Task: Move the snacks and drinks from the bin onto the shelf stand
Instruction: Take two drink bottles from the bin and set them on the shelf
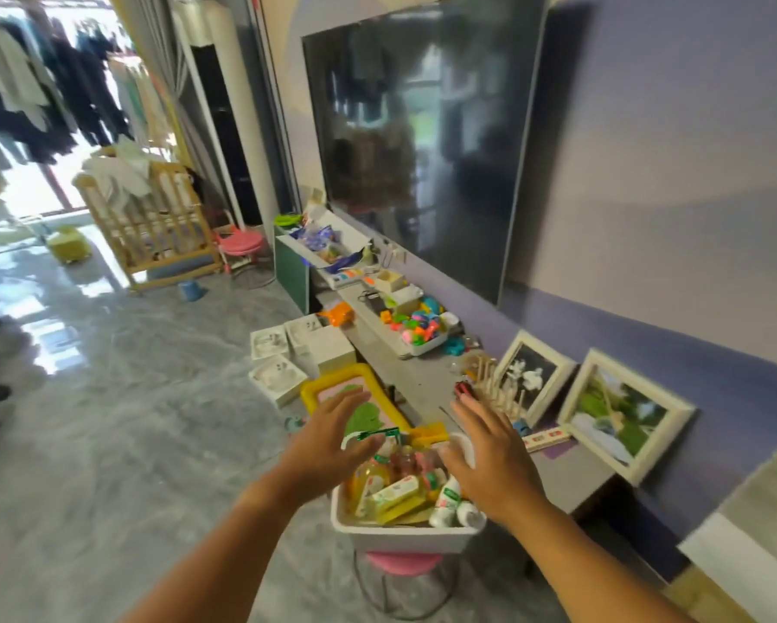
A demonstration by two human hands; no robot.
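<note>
The left hand [332, 447] hangs over the near-left corner of the white bin [404, 535] with fingers spread and holding nothing, and the right hand [490, 460] matches it over the right rim, also spread and empty. Between and just below the two palms lie the task's goods: yellow bottles [377, 485], a small pinkish bottle [406, 458] and white tubes [456, 510], heaped loosely and leaning on one another. The bin sits on a small pink stool [402, 562] with thin wire legs, which looks like the weak point: a sideways pull on one rim could, I judge, tip bin and stool together, and lifting one bottle from the heap may let its neighbours slide. Just beyond the left fingertips a yellow-framed board [332, 388] leans close, crowding that side. Beyond the right fingertips a wooden peg rack [494, 388] stands on the low grey ledge [404, 366], close enough to be knocked by a wide reach. To the left the floor [130, 420] lies open. No shelf stand can be told for certain; farther off stands a dark television [422, 141].
</note>
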